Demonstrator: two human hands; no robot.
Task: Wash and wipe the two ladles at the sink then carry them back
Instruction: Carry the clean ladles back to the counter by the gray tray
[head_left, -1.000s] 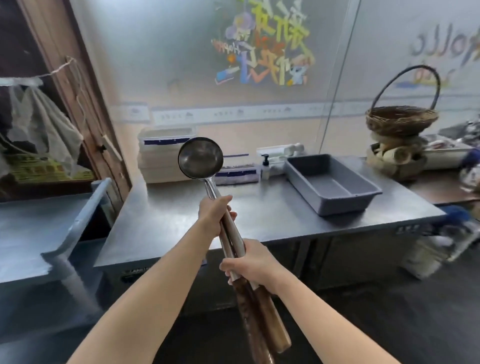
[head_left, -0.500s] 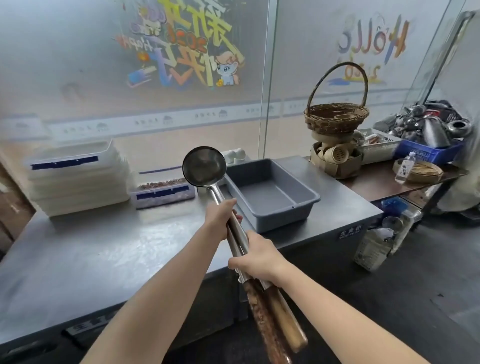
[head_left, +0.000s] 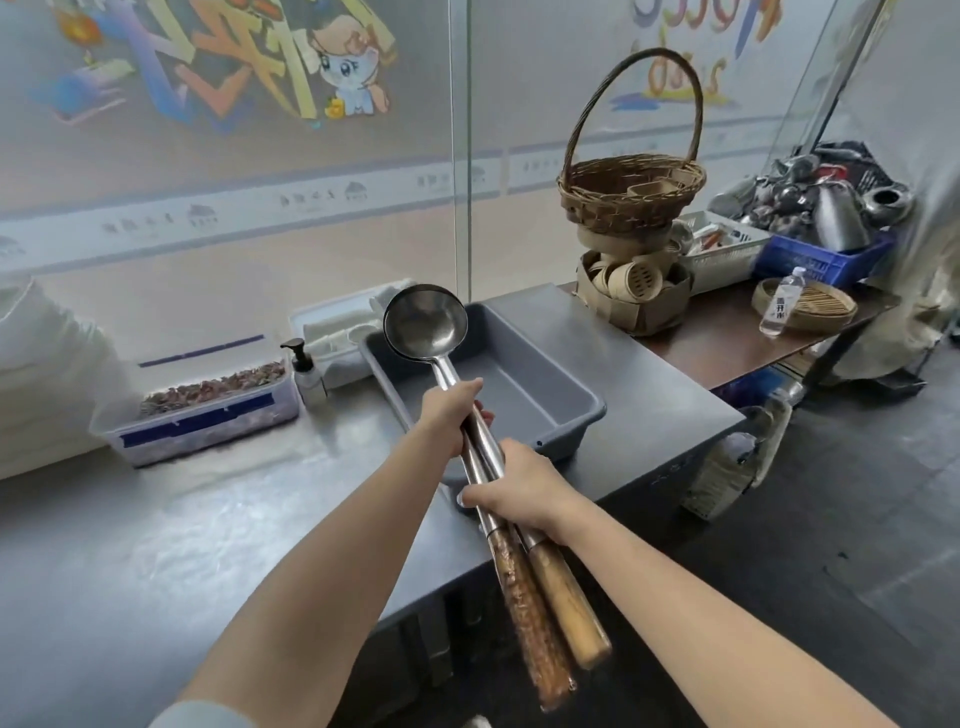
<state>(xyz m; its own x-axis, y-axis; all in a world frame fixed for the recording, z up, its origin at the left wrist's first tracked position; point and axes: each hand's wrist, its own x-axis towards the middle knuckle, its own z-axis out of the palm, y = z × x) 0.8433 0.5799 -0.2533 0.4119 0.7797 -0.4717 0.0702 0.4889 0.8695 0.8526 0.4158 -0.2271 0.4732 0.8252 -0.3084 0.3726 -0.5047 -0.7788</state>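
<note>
Two steel ladles (head_left: 425, 327) with wooden handles (head_left: 563, 603) are stacked together, bowls nested so only one bowl shows. Both my hands hold them by the metal shafts. My left hand (head_left: 449, 415) grips higher up, just under the bowl. My right hand (head_left: 519, 486) grips lower, where the shafts meet the wood. The bowl hangs over the near-left part of a grey plastic tub (head_left: 566, 379) on the steel counter (head_left: 218, 519). The handles point back toward me, past the counter's front edge.
On the counter stand a lidded box of dried bits (head_left: 202, 410), a pump bottle (head_left: 307, 374) and a white tray (head_left: 337, 327). To the right, a wooden table (head_left: 727, 343) carries a wicker basket (head_left: 631, 192), a water bottle (head_left: 782, 306) and a blue crate of metalware (head_left: 826, 260).
My view has swung right and closer to the counter. The ladles, held the same way in both hands, have come over the grey tub.
</note>
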